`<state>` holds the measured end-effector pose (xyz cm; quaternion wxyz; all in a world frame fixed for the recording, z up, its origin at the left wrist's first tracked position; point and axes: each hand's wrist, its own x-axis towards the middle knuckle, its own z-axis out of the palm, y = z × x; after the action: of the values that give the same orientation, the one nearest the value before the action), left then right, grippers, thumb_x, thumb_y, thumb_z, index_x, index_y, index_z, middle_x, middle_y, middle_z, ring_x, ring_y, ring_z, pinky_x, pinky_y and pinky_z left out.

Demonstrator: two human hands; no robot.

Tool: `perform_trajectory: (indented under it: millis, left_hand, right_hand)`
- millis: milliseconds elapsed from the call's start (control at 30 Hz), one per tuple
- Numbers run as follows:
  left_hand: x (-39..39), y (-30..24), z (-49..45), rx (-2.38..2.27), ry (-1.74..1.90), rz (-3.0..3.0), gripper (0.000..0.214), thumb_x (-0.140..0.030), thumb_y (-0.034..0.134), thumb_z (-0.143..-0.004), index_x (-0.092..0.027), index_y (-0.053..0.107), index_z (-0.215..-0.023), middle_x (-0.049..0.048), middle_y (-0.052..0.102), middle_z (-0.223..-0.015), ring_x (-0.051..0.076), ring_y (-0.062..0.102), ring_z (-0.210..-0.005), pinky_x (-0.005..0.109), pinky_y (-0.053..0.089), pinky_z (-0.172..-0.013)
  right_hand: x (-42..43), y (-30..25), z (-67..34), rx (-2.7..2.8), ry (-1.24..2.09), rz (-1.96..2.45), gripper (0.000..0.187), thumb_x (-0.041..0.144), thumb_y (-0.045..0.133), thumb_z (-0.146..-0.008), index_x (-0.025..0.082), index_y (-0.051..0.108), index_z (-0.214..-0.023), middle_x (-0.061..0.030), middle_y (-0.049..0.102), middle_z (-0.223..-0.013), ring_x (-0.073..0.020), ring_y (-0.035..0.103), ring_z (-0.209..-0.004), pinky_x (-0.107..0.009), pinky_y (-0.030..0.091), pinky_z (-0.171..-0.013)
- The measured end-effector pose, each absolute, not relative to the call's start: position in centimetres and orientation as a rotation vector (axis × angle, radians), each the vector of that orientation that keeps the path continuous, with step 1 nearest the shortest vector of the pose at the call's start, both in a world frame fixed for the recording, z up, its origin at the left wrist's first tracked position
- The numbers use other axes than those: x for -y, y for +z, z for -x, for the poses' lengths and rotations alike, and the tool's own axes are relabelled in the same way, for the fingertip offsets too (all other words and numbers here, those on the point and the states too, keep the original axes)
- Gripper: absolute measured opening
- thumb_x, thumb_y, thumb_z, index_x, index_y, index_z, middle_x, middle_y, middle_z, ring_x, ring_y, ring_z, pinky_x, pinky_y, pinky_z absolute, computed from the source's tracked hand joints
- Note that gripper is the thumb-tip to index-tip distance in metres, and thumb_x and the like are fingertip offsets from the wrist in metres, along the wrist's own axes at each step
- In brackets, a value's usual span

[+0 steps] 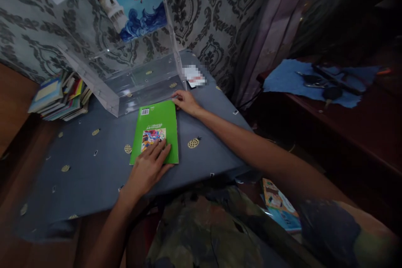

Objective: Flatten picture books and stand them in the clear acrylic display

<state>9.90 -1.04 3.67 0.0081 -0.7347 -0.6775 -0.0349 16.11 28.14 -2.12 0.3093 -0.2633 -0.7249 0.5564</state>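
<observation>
Green book (157, 119): thin, closed, with a plain bright green cover.
Barcode (145, 112): small, on white, at the cover's far left corner.
Lettering (154, 126): pale, too small to read.
Picture (150, 136): colorful, below the lettering, partly hidden.
Pose: flat, longer sides running away from the viewer.
Place: on the desk (103, 176), near its front edge, well in from the left corner.

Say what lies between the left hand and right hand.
The green book, seen in the head view: left hand over its near end, right hand at its far right corner.
</observation>
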Motion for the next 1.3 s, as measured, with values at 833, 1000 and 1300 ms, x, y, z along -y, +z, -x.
perform_trajectory:
  millis: [833, 1000, 1300]
  left_hand:
    - [1.5, 2.0, -10.8, 1.905, -0.323, 2.158, 0.042, -0.035, 0.050, -0.101, -0.014, 0.059, -0.137, 0.0150, 0.063, -0.141, 0.031, 0.056, -0.134, 0.049, 0.051, -0.109]
    - [1.6, 1.3, -10.8, 1.899, -0.408, 2.135, 0.044, -0.038, 0.055, -0.099, -0.015, 0.058, -0.137, 0.0145, 0.063, -0.141, 0.032, 0.054, -0.136, 0.050, 0.048, -0.112]
    - [2.1, 2.2, -9.6, 1.966, -0.584, 2.254, 0.044, -0.038, 0.056, -0.098, -0.018, 0.060, -0.137, 0.0123, 0.063, -0.142, 0.028, 0.055, -0.135, 0.048, 0.049, -0.111]
  right_hand:
    - [-19.8, -1.3, -21.1, 2.375, 0.968, 0.445, 0.067, 0.047, 0.064, -0.090, 0.015, 0.044, -0.145, -0.0200, 0.042, -0.152, -0.0339, 0.039, -0.144, -0.056, 0.035, -0.117]
    - [-17.4, -0.9, -23.5, 2.582, 0.916, 0.384, 0.087, 0.070, 0.057, -0.089, 0.017, 0.034, -0.155, -0.0243, 0.021, -0.164, -0.0396, 0.021, -0.153, -0.063, 0.029, -0.118]
    - [-15.7, -0.4, -26.1, 2.768, 0.839, 0.306, 0.110, 0.079, 0.065, -0.076, 0.019, 0.026, -0.160, -0.0231, 0.014, -0.168, -0.0380, 0.011, -0.156, -0.063, 0.016, -0.123]
